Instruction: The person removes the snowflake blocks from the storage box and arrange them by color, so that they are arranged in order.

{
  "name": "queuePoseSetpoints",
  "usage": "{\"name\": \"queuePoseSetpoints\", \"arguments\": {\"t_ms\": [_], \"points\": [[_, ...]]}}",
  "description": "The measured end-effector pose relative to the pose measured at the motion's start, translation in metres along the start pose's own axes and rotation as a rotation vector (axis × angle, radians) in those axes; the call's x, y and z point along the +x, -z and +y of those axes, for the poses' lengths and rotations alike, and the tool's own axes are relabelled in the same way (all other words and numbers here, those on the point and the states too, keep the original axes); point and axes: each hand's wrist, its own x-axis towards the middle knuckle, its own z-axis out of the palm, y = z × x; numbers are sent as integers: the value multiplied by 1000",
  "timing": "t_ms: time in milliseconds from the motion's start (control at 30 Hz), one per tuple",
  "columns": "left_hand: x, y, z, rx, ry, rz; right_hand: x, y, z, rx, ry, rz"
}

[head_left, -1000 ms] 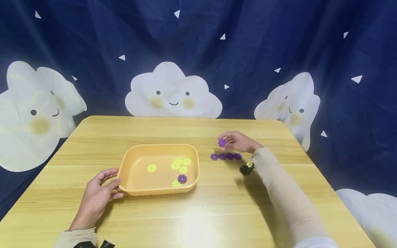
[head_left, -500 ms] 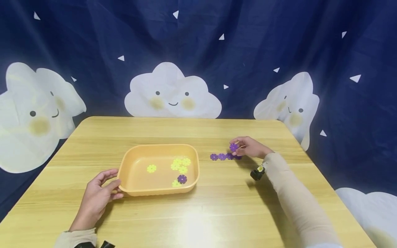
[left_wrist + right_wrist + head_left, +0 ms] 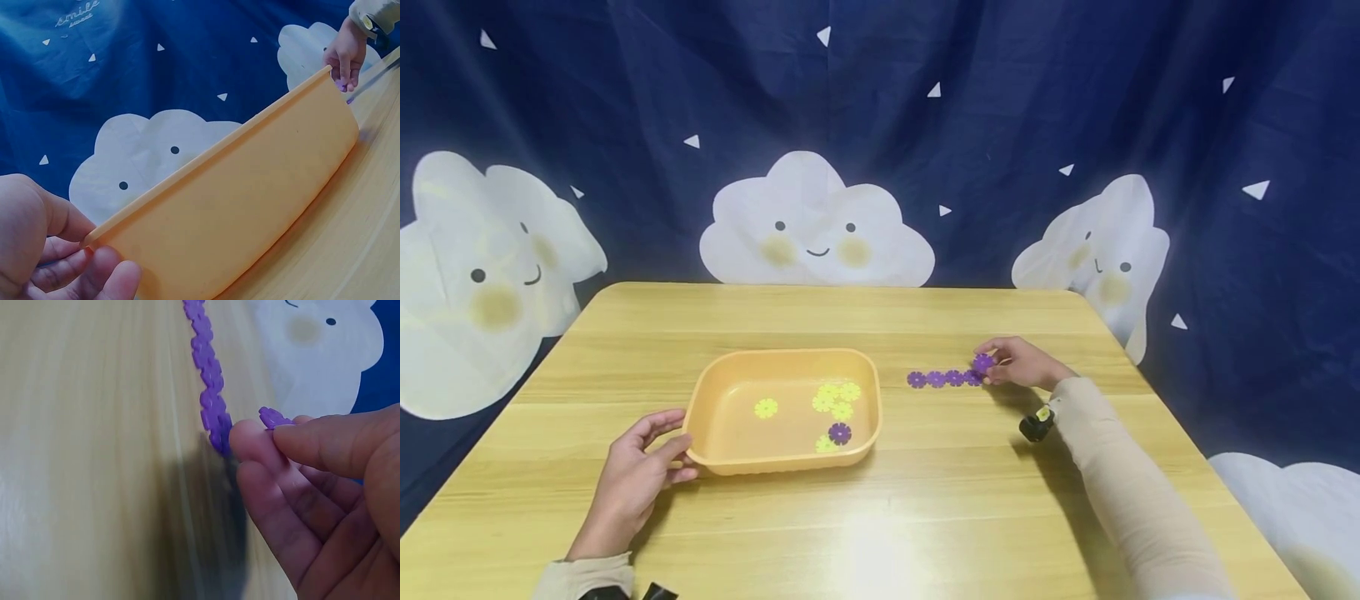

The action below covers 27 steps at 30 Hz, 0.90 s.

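Between thumb and fingers, my right hand pinches a purple snowflake disc, held just above the right end of a row of several purple discs on the table. In the right wrist view the held disc shows only its edge, and the row runs away from the fingertips. My left hand grips the left rim of an orange plastic basin, thumb over the edge and fingers beneath, as the left wrist view also shows. Several yellow snowflake discs and one purple disc lie inside the basin.
The wooden table ends at the back before a dark blue curtain printed with clouds. The basin's right wall stands a short way left of the purple row. A black wrist camera hangs below the right sleeve.
With the purple disc pinched, my right hand has moved right and slightly down, from above the row's left part to its right end. My left hand and the basin have stayed put.
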Motion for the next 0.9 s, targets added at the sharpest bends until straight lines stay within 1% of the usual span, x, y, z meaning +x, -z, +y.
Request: {"name": "queuePoseSetpoints", "arguments": {"t_ms": [133, 333, 500, 600, 800, 900], "points": [[0, 1, -1, 11, -9, -7, -2, 1, 2, -44, -17, 17], [1, 1, -1, -18, -7, -3, -5, 3, 4, -110, -25, 23], [1, 1, -1, -21, -4, -7, -8, 4, 7, -248, -16, 31], [1, 1, -1, -28, 4, -2, -9, 4, 9, -300, -18, 21], [1, 1, -1, 0, 8, -12, -11, 4, 8, -330, -54, -15], [1, 1, 0, 9, 7, -18, -11, 4, 8, -319, -68, -28]]}}
